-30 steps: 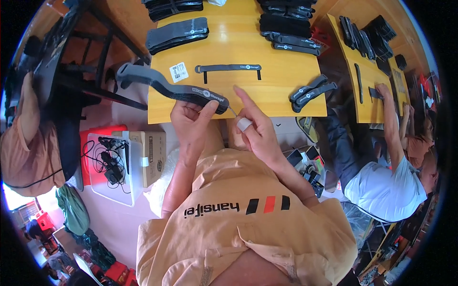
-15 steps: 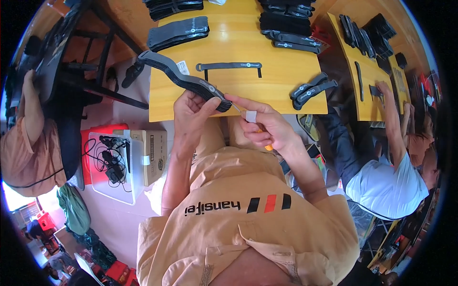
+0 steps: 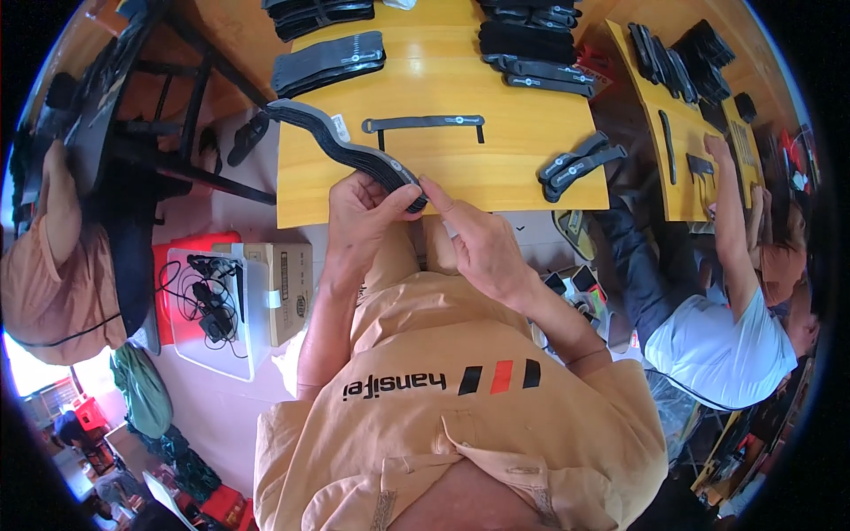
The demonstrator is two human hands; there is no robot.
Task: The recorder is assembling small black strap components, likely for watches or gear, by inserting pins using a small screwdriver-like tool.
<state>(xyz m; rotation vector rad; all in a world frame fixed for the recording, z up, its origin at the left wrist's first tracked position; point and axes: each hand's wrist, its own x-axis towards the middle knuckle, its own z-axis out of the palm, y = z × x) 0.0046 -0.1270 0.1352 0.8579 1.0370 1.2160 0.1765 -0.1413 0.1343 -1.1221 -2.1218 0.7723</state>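
Observation:
My left hand [image 3: 361,217] grips the near end of a bent stack of dark grey and black straps [image 3: 341,152], thumb on top and fingers beneath. The stack's far end rises over the table's left edge. My right hand [image 3: 485,252] is at the near tip of the stack, its index finger reaching to the strap ends. Its other fingers are curled under, and whatever they hold is hidden behind the back of the hand. Beyond my hands, a single strap [image 3: 425,123] lies flat across two short black strips. A few folded straps [image 3: 580,168] rest at the table's right.
The yellow table [image 3: 496,190] carries strap piles at back left [image 3: 329,64] and back right [image 3: 531,44]. A clear bin with cables [image 3: 252,327] and a cardboard box [image 3: 290,292] stand lower left. At right, a person in a pale shirt [image 3: 722,345] works at another table.
My right hand has turned over, so its back now shows; the orange-handled tool seen in it earlier is out of sight. The stack and left hand have shifted slightly right.

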